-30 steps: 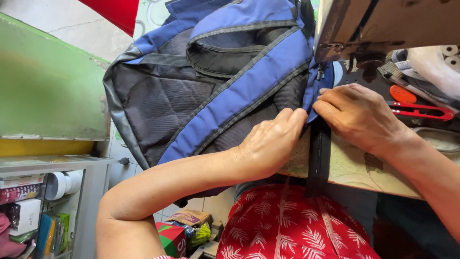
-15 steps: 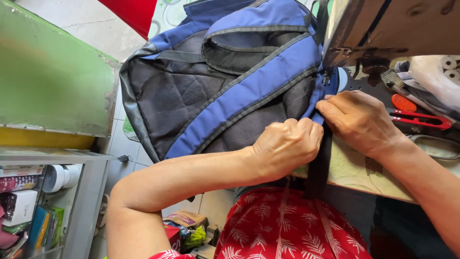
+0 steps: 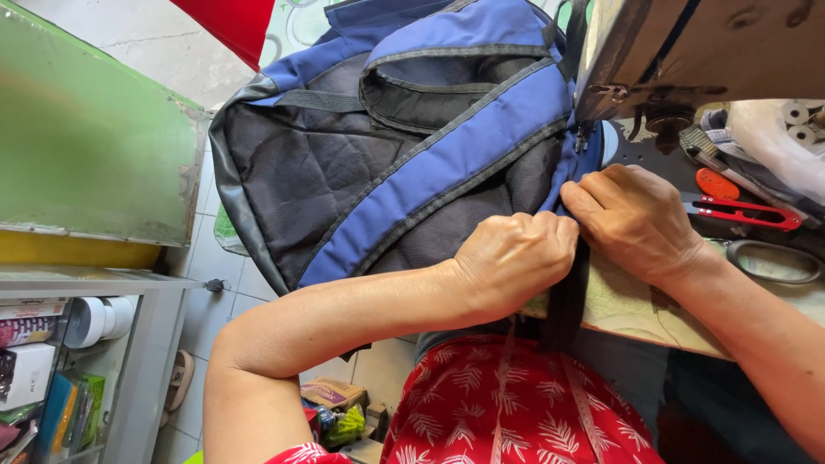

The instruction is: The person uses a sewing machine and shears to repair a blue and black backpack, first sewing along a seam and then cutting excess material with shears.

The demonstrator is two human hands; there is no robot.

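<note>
A: Well, from the head view, where does the work sit?

B: A large blue and dark grey quilted fabric backpack [image 3: 378, 163] hangs over the left edge of the pale worn wooden bench [image 3: 636, 305], with most of its body out over the tiled floor [image 3: 202, 283]. Its right-hand corner lies under the tan metal sewing machine head [image 3: 687, 51].

A: And the hands?

B: The left hand [image 3: 516, 258] is curled shut, knuckles up, bunching the dark mesh at the bag's lower edge. The right hand [image 3: 636, 219] lies flatter, with its fingertips pressed together and pinching the blue edge just beside the left hand; the two touch. A black webbing strap [image 3: 563, 301] drops from between them over the bench's front edge.

A: How much open room is there?

B: Little on the right: red-handled thread snips [image 3: 743, 213] lie just beside the right hand, and a grey looped scissor handle [image 3: 773, 262] sits near the wrist. On the left a slanted green painted board [image 3: 86, 146] stands close to the bag's curved side, with only a narrow strip of floor between.

A: Any packages?

B: At the lower left, a grey metal shelf unit [image 3: 155, 344] holds white tape rolls [image 3: 94, 320], a white box [image 3: 26, 374] and upright flat packs in blue, orange and green [image 3: 73, 412]. On the floor by the red leaf-patterned garment [image 3: 507, 404] lie a brown carton [image 3: 331, 393] and a green packet [image 3: 344, 425]. Their labels are too small to tell.
</note>
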